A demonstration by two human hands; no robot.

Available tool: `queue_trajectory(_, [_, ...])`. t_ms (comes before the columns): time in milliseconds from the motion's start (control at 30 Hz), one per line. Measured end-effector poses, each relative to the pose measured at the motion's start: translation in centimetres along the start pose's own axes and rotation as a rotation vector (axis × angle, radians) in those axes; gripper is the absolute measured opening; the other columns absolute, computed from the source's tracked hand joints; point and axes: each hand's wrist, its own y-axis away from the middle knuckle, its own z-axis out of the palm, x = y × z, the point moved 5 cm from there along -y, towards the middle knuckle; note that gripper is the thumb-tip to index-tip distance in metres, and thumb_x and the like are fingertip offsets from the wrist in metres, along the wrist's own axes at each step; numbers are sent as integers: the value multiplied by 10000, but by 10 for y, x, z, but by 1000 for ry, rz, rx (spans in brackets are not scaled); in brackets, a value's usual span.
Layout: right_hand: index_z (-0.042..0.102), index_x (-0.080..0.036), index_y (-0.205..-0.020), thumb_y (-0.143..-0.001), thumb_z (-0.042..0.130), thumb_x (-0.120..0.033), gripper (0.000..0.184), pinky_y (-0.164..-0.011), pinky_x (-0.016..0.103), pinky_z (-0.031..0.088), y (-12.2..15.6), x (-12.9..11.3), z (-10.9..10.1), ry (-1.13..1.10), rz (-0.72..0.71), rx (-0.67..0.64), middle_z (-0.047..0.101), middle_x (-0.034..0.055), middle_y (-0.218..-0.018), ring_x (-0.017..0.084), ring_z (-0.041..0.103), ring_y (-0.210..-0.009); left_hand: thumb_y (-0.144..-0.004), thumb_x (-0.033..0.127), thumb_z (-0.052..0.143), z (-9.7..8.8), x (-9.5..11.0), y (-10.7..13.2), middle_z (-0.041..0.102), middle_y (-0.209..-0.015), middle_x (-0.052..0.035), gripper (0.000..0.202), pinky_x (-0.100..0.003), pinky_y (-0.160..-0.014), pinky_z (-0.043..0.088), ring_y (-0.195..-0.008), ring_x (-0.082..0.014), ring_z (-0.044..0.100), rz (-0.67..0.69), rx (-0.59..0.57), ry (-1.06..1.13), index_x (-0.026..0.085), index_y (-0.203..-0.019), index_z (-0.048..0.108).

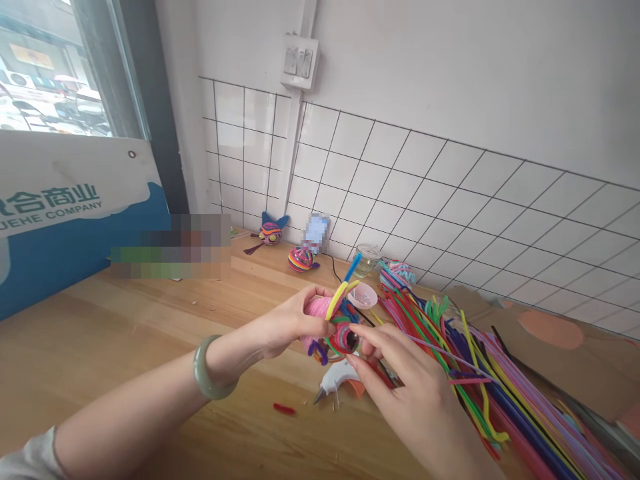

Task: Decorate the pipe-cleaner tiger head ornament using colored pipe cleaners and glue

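Observation:
My left hand point(287, 327) is wrapped round a pipe-cleaner figure point(320, 308), above the table. It has a pink fuzzy body, a green, red and pink coil with a dark centre facing right, and purple and blue loops. A yellow pipe cleaner point(336, 301) with a blue tip sticks up from it. At the coil's right rim, my right hand point(413, 373) has its thumb and index finger closed; the exact spot they pinch is partly hidden. Just below both hands lies a white glue gun point(334, 380), partly covered by the right hand.
A heap of coloured pipe cleaners point(480, 373) covers the right side, beside cardboard point(540, 353). Behind stand a pink dish point(363, 297), a glass jar point(367, 260), a phone point(317, 233) and striped fuzzy crafts point(270, 231). A red scrap point(285, 409) lies on the wooden table point(200, 427).

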Motion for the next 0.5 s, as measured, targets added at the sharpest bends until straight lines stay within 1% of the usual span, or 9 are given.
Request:
queue_trajectory(100, [595,-202,-1070,-920,534,-148,171,-683,286,537,1,1,0,-30,-5,-2,650,41,-869,158,637,-744,-653,239,730,-1,-2,-1,596,-912,-32,531,-203,-510,461,-687,-131,600,-27,-13,5,169,-1121,488])
queue_trajectory(200, [611,-208,-1036,-922,533,-145,152,-722,321,531,2,2,2,-11,-4,-22,665,45,-895,185,638,-813,-651,225,733,-1,-2,-2,611,-941,-41,516,-215,-570,474,-731,-136,610,-21,-2,30,166,-1110,506])
queue_trajectory(267, [627,-213,-1056,-927,517,-127,190,-734,333,526,2,0,4,4,-26,-49,666,50,-910,194,630,-832,-648,208,724,-2,-2,-2,625,-961,-53,515,-220,-599,471,-764,-146,620,-18,4,42,160,-1118,519])
queue_trajectory(400, [654,-192,-1134,-914,456,-46,330,-655,314,513,0,-7,2,92,-164,-66,652,63,-866,182,598,-746,-645,234,714,-1,-2,-2,640,-917,-54,536,-242,-580,465,-703,-153,627,-49,-5,42,154,-1141,527])
queue_trajectory(500, [674,-151,-1135,-905,446,-35,344,-606,321,488,-2,-14,0,231,-267,-40,640,79,-819,188,569,-691,-648,274,717,-2,-3,-2,634,-924,-58,560,-256,-566,469,-687,-152,617,-86,31,16,153,-1163,531])
